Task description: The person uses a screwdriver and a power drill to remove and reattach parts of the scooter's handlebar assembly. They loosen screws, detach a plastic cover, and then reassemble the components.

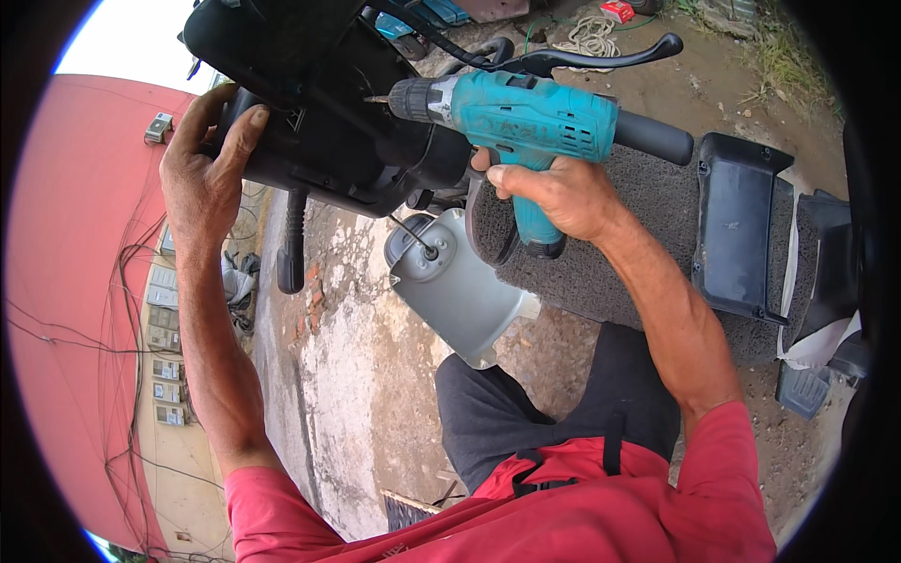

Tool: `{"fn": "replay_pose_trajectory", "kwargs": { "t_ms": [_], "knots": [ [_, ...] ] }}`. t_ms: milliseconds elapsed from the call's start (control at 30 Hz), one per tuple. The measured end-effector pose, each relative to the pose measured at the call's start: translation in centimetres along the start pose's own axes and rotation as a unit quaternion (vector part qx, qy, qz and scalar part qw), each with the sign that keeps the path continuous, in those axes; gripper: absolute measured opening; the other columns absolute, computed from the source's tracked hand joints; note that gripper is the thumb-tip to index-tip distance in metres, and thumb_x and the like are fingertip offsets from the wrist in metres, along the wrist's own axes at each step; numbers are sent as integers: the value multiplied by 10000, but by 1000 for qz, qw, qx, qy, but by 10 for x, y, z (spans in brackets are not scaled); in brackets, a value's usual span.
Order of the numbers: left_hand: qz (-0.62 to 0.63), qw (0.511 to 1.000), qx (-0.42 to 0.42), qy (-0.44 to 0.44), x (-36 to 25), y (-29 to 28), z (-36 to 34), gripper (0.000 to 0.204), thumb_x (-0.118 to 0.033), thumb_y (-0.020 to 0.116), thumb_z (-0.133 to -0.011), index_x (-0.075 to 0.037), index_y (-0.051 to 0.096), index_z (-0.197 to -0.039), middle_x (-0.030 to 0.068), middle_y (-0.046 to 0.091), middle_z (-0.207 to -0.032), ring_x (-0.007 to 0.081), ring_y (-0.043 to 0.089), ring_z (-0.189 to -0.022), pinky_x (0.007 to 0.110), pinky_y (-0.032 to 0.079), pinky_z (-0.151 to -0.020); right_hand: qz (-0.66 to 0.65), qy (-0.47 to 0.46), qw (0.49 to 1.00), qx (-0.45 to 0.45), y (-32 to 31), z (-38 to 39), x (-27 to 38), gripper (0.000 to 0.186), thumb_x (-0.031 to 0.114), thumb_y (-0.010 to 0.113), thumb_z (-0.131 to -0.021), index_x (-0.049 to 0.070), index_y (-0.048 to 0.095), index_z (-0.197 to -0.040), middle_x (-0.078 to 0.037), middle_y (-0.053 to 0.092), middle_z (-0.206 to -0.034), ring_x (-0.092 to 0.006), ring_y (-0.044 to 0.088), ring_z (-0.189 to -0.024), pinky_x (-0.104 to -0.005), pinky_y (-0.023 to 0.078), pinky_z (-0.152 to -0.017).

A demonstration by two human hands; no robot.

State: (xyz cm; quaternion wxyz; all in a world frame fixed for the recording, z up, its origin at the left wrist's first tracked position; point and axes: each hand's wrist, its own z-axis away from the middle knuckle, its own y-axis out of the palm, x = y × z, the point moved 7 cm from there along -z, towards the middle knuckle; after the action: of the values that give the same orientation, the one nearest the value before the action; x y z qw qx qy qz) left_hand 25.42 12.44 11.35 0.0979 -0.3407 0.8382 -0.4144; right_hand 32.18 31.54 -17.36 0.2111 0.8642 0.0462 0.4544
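Note:
My right hand (563, 192) grips a teal cordless drill (526, 122) by its handle, its bit pointing left toward the black plastic front housing of a scooter (328, 113); whether the tip touches cannot be told. My left hand (211, 169) is closed round the left edge of that housing, thumb on its face. A black handlebar grip (291, 253) hangs below the housing, and a black lever (601, 60) extends above the drill. A light grey fender (460, 310) with a metal shaft through it sits below.
A textured dark mat (648, 244) lies right, bearing a black panel (737, 225). Behind are a coiled rope (587, 38) and small red box (617, 11) on dirt ground (713, 66). A pink wall (70, 225) with meter boxes (164, 338) and wires stands left.

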Motion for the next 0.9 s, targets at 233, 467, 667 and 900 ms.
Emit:
{"fn": "replay_pose_trajectory", "kwargs": {
  "t_ms": [233,467,667,900],
  "knots": [
    [12,1000,5,1,-1,1,-1,645,-514,818,-873,-59,695,-1313,167,735,-1057,250,723,-974,401,605,-864,4,5,1000,-4,-1,0,-3,321,82,683,-884,22,693,-1199,-75,746,-1047,-145,690,-870,-350,599,-804],
    [22,1000,-1,0,2,2,0,647,-520,821,-868,-60,699,-1307,155,735,-1047,244,720,-964,399,603,-859,-1,9,1000,-5,0,0,-4,318,88,676,-874,19,708,-1183,-76,757,-1026,-149,702,-872,-358,603,-807],
    [13,1000,-1,-4,4,2,0,657,-542,819,-859,-62,708,-1294,146,738,-1043,241,718,-976,402,600,-867,10,11,1000,-11,2,-1,-9,315,105,699,-885,28,710,-1191,-72,759,-1032,-134,700,-861,-349,602,-797],
    [16,1000,4,10,4,4,-2,633,-521,827,-857,-72,714,-1288,157,742,-1076,262,717,-1019,421,601,-886,-152,74,986,12,4,-5,-6,311,143,736,-901,-17,703,-1165,-97,741,-1020,-137,674,-776,-328,592,-733]
  ]
}}
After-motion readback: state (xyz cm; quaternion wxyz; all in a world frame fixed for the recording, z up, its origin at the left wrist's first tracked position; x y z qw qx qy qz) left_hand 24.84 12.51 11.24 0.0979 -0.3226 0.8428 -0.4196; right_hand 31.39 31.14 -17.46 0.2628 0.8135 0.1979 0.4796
